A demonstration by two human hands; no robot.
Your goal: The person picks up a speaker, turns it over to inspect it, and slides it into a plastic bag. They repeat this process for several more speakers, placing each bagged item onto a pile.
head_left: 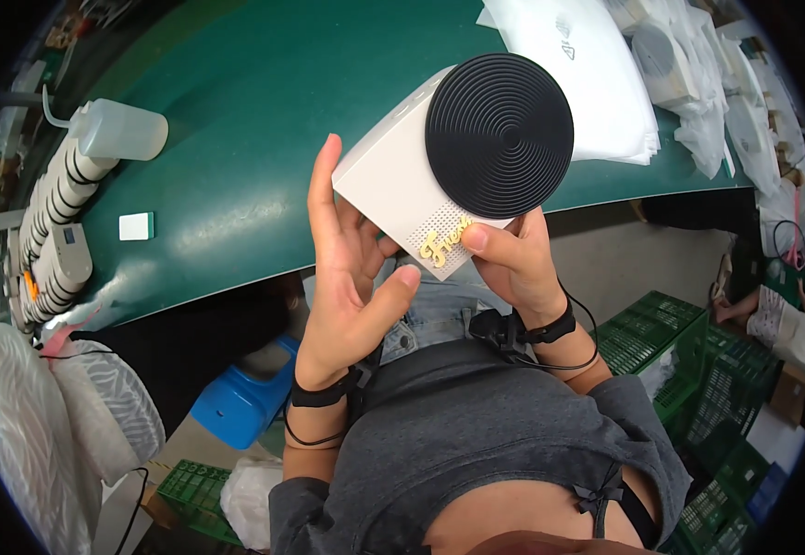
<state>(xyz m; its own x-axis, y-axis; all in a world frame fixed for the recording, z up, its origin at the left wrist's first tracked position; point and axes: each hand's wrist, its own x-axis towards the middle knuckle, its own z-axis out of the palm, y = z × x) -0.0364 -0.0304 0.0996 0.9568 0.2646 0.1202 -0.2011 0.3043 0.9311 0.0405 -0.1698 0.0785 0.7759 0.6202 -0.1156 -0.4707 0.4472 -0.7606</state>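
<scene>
A beige box-shaped device (393,176), which looks like a small turntable-style speaker, is tilted in front of me above the bench's near edge. On its upper face are a large black ridged disc (504,134), a dotted grille and raised gold lettering (441,242). My right hand (513,254) grips its near right corner, thumb pressed on the face beside the lettering; the other fingers are hidden beneath. Beside its left edge, my left hand (352,268) is open, fingers stretched upward and thumb apart near the lower corner. Whether its fingers touch the device I cannot tell.
The green bench (236,120) bears a small white-and-green box (137,227), a squeeze bottle (125,129) and a row of beige devices at left. White bags (588,83) lie at the far right. Below are a blue stool (245,393) and green crates (652,338).
</scene>
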